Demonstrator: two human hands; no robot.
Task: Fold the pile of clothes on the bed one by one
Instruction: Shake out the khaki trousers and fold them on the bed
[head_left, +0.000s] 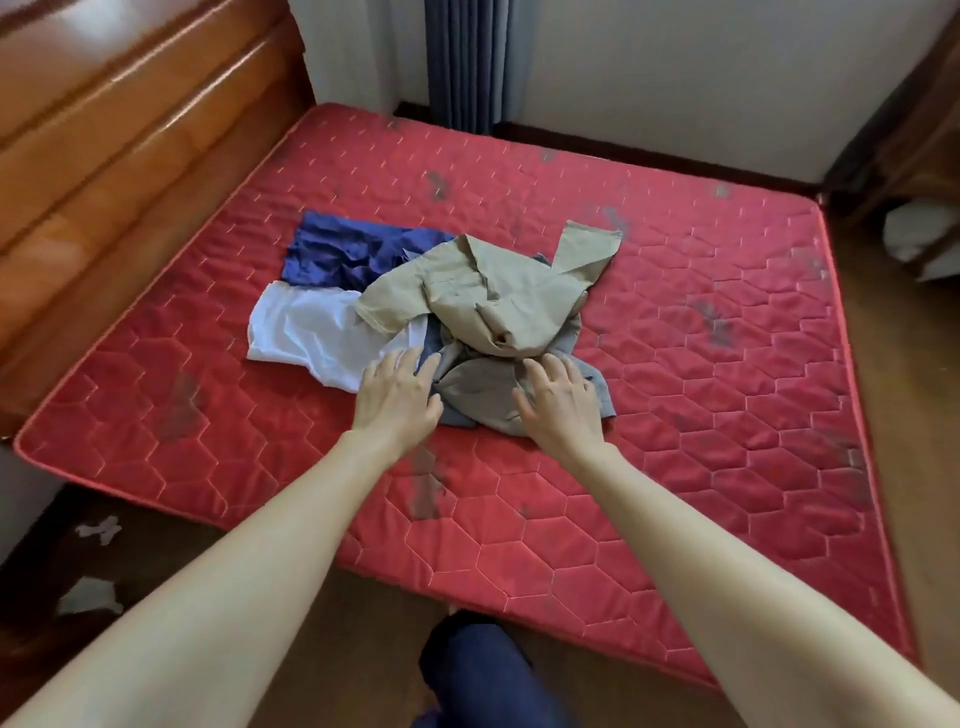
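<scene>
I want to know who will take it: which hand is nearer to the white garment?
The left hand: its fingers reach the near edge of the white garment. The right hand rests on grey cloth, farther right, apart from it.

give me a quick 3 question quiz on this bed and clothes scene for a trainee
1. True or false: the khaki garment lies on top of the pile.
2. Which garment lies nearest the wooden headboard? A) white garment B) blue garment C) the khaki one
3. Fill in: both the left hand and the right hand reach to the pile's near edge with fingers ____.

Key: 1 true; 2 B; 3 spread, gripping nothing yet. The pile sits on a red quilted mattress.
</scene>
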